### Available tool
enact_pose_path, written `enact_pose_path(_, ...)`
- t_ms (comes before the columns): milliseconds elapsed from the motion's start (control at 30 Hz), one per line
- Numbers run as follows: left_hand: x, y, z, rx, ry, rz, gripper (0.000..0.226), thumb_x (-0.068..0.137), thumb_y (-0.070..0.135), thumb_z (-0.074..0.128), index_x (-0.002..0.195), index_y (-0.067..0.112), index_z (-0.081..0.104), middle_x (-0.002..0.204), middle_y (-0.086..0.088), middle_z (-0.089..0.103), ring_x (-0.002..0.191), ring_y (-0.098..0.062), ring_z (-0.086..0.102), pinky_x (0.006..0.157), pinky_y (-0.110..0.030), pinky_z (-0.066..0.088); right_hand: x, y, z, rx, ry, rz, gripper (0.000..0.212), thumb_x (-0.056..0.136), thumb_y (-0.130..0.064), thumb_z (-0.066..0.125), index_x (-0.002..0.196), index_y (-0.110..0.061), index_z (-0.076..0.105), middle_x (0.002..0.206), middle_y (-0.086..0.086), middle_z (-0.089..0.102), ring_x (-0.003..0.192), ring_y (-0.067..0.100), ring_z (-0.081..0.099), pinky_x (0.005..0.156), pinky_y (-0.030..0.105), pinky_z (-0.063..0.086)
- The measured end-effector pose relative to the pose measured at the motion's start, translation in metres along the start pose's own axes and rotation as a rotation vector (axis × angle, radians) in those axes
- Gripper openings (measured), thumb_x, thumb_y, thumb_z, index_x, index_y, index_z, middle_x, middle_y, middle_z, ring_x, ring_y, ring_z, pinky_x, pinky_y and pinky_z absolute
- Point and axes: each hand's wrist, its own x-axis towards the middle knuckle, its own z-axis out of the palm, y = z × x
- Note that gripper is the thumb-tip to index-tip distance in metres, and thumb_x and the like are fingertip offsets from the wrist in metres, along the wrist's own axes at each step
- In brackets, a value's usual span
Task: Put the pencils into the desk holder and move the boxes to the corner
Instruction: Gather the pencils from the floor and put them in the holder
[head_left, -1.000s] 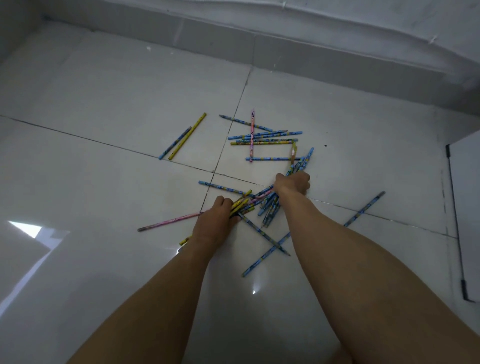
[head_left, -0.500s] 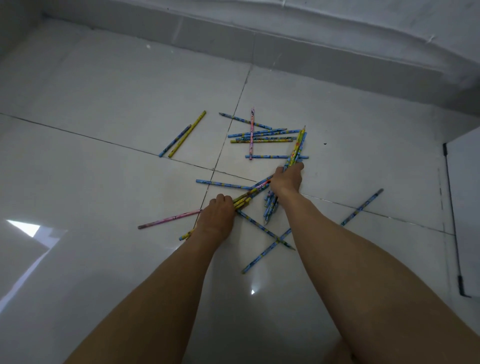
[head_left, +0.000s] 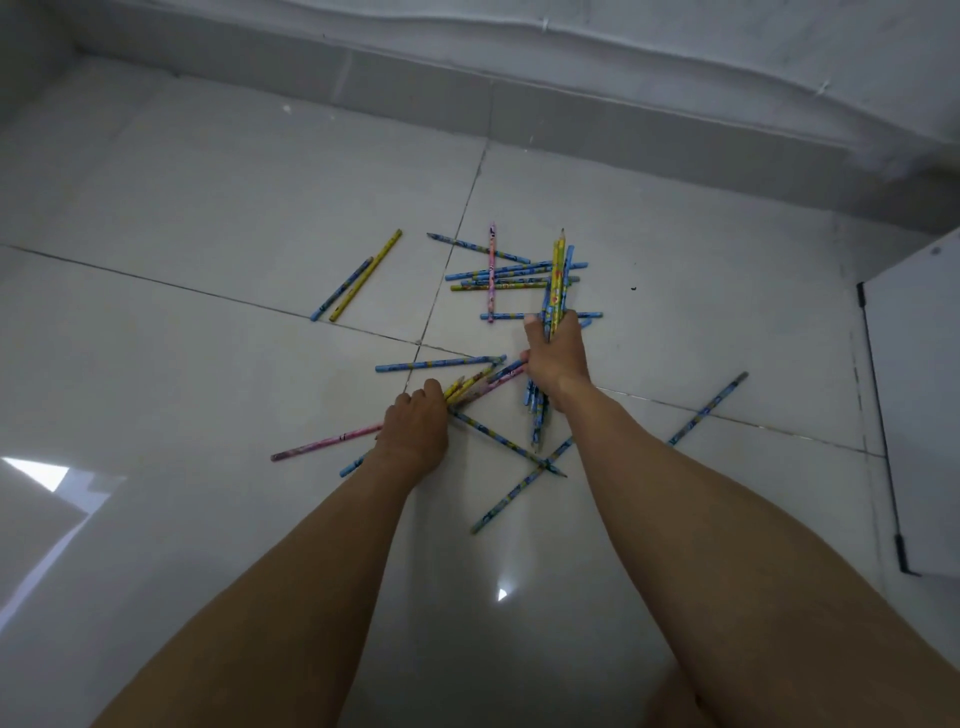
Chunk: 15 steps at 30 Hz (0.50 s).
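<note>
A glossy white tiled floor (head_left: 208, 208) fills the view, running up to a grey skirting (head_left: 571, 114) along the far wall. A white hinged panel (head_left: 914, 415) stands at the right edge. My two bare forearms reach forward over the tiles.

My right hand (head_left: 556, 353) is closed round a bundle of pencils (head_left: 558, 275), mostly blue and yellow. Their tips point away from me and their lower ends show beneath my wrist. My left hand (head_left: 415, 431) is curled round the ends of a smaller bunch (head_left: 470, 387), yellow and pink, which fans out low over the floor towards my right hand.

Many pencils lie loose:
- a crossed heap (head_left: 492, 275) just beyond my right hand
- a long blue pencil (head_left: 522, 486) between my forearms
- a pink pencil (head_left: 327, 442) beside my left wrist
- a lone blue pencil (head_left: 707, 408) well apart to the right
- a blue and yellow pair (head_left: 366, 275) well apart to the left

I judge this to be the gathering step, early in the task. The next move calls for joining both bunches in one hand, tips aligned and gripped firmly so none slide out. Then the strays need sweeping up.

No desk holder and no boxes are in view, so I cannot tell where they stand or what they hold.
</note>
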Motion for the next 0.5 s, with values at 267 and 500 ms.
enact_pose_path(267,0.004,-0.007,-0.011,-0.179,0.018,0.009,0.032,0.095,0.001,0.046,0.126,0.002,0.037,0.123,-0.02,0.045,0.094,-0.036,0.058,0.069,-0.036,0.041,-0.009,-0.007,0.003,0.032,-0.046,-0.017,0.072,0.095,-0.051,0.05,0.151,-0.018,0.021,0.131,0.003,0.049,0.063,0.007,0.06,0.05,0.018,0.043)
enact_pose_path(500,0.005,-0.002,-0.025,-0.588,0.1,-0.061,0.009,0.102,0.017,0.036,0.107,0.011,0.035,0.075,-0.007,0.05,0.061,-0.019,0.045,0.05,-0.031,0.032,-0.024,-0.021,0.009,0.102,-0.061,-0.12,0.034,0.093,-0.049,0.055,0.104,-0.017,0.05,0.081,-0.004,0.057,0.054,0.013,0.052,0.046,0.022,0.044)
